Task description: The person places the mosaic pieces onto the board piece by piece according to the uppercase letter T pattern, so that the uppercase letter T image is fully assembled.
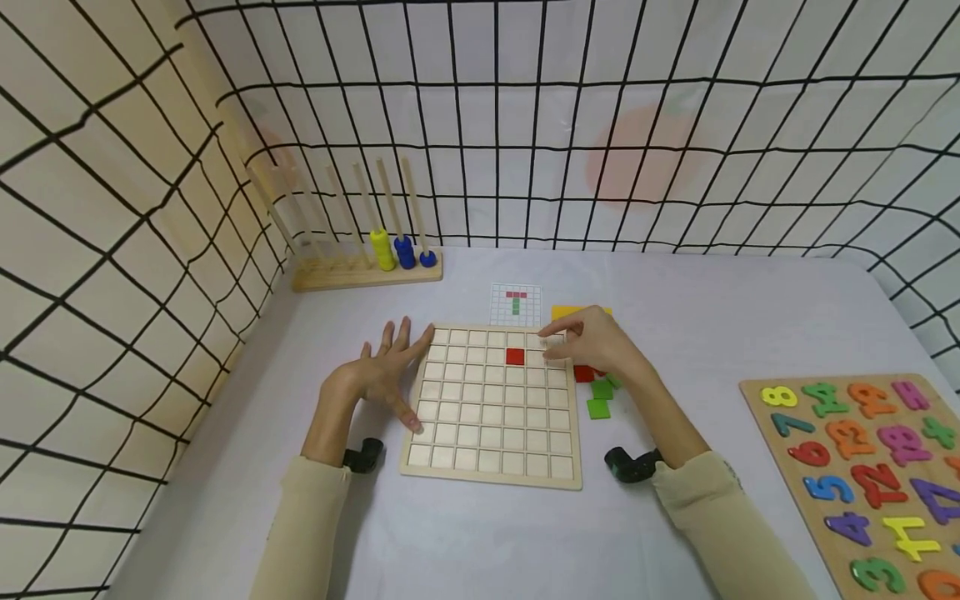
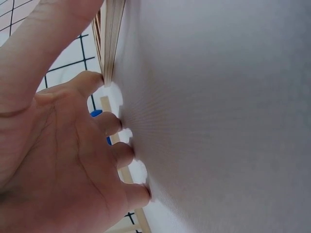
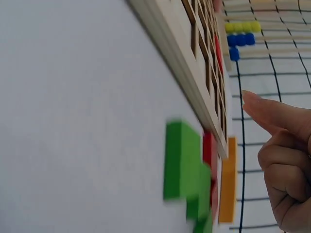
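steadiness is likely paying: splayed left hand point(image 1: 381, 375) is bracing wooden grid board point(image 1: 470, 412); seemingly empty right hand point(image 1: 595, 337), thumb and forefinger parted, is hovering near inset red tile point(image 1: 515, 357).

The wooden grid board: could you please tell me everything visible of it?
The wooden grid board is pale, nearly square and looks wooden, its thin raised strips marking out seven rows of seven cells. It lies flat on the white tabletop. One red tile sits in the second row from the far edge, right of the middle. The person's left-hand grip, spread wide, touches its left side; the right-hand grip hangs over its right side, apparently without touching.
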A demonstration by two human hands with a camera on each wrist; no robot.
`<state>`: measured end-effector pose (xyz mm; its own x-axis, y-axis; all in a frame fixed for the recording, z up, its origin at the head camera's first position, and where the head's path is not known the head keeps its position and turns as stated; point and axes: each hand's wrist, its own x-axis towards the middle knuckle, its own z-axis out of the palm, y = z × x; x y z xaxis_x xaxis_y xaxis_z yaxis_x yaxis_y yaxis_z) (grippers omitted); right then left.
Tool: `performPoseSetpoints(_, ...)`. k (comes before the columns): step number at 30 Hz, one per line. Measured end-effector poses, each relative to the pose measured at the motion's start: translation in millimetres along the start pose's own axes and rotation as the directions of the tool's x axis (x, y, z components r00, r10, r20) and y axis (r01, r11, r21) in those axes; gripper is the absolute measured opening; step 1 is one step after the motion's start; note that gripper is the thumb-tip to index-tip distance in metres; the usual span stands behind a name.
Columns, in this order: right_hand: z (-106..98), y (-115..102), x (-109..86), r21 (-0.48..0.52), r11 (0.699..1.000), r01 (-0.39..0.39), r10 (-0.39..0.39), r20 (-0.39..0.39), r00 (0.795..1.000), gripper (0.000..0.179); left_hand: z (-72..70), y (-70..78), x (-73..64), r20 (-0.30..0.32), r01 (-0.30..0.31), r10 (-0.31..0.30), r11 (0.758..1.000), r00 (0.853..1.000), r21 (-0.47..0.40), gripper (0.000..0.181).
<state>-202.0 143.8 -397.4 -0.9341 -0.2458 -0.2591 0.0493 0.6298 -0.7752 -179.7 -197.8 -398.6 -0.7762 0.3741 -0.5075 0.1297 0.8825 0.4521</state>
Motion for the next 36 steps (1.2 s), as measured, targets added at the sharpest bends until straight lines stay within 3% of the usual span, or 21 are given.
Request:
performPoseSetpoints(7, -32, 26, -15.0, -0.071, 0.997, -0.025, 0.023, -0.022, 0.999, 0.032, 0.1, -0.9, 0.1, 0.002, -0.011, 0.011, 1.0, 1.0, 0.001, 0.153)
performPoseSetpoints(13, -47, 42, -26.6, -0.084, 0.996, -0.023, 0.023, 0.002, 1.0, 0.034, 0.7, -3.7, 0.3, 0.002, -0.018, 0.018, 1.0, 1.0, -0.005, 0.154)
performPoseSetpoints(22, -47, 52, -30.9, -0.059, 0.996, -0.065, 0.069, 0.069, 0.995, 0.042, 0.6, -2.2, 0.8, 0.0, -0.02, 0.02, 1.0, 1.0, 0.003, 0.154)
performPoseSetpoints(36, -39, 48, -24.5, -0.074, 0.99, -0.118, 0.119, 0.004, 0.993, 0.035, 0.7, -2.7, 1.8, -0.008, -0.009, 0.009, 1.0, 1.0, 0.011, 0.154)
